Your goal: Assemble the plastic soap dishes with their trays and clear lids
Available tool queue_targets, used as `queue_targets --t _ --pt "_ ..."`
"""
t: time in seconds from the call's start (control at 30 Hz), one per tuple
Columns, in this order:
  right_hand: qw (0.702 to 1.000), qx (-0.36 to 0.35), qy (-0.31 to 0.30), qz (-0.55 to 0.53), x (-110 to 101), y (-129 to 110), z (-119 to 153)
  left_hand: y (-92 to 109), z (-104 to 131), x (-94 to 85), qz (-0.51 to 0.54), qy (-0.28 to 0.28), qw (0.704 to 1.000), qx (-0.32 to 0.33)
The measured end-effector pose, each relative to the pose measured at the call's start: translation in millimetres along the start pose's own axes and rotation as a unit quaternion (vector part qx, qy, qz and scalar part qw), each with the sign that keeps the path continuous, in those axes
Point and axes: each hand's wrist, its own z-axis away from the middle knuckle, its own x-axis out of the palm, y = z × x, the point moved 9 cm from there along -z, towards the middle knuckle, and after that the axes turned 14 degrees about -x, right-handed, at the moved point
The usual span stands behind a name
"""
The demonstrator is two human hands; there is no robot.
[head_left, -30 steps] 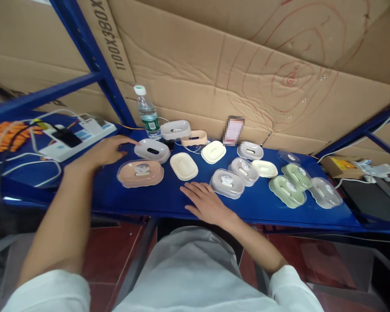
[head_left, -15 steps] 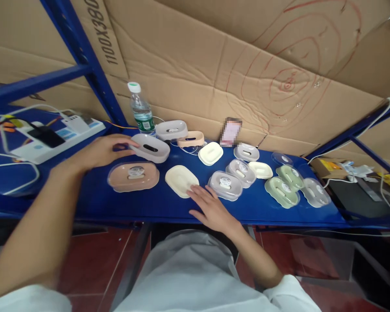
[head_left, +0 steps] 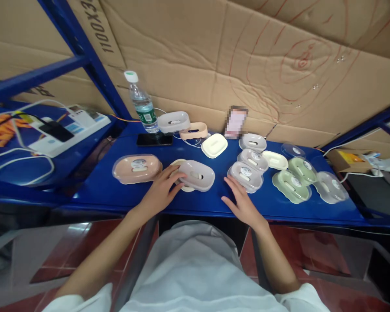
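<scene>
My left hand (head_left: 160,190) grips the left end of a grey oval soap dish (head_left: 204,177) with a slot in its floor, thumb and fingers at its rim. This dish sits over a cream oval piece (head_left: 189,189), which it mostly hides. To the right, my right hand (head_left: 242,203) is open, fingers apart. Its fingertips are at the left edge of a grey soap dish with a clear lid (head_left: 251,181); whether they touch it I cannot tell. Left of my left hand lies a pinkish soap dish under a clear lid (head_left: 134,174).
Along the back stand a water bottle (head_left: 146,112), a black phone (head_left: 149,139), an orange dish (head_left: 195,131), a cream piece (head_left: 215,146) and a propped, blurred-out phone (head_left: 235,122). Green lidded dishes (head_left: 290,190) lie at the right, a power strip (head_left: 68,136) at far left.
My left hand has brought the grey dish from the back left to over the cream piece, uncovering the black phone. My right hand has left the cream piece and moved right.
</scene>
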Motion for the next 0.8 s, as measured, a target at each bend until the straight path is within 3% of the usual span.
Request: queue_targets --t 0.2,0.37,0.57,0.8 --pt "0.999 -0.039 -0.028 0.017 19 -27 -19 8 27 4.5 0.027 0.028 0.998 -0.04" --pt "0.996 -0.064 -0.005 0.057 22 -39 -21 19 44 8.0 0.009 0.023 1.0 -0.016" --pt "0.991 -0.081 0.019 0.1 31 -60 -24 7 45 7.1 0.042 0.014 0.999 -0.013" --pt "0.989 -0.091 -0.041 0.107 46 -63 -35 -7 53 8.8 0.038 0.052 0.998 -0.019"
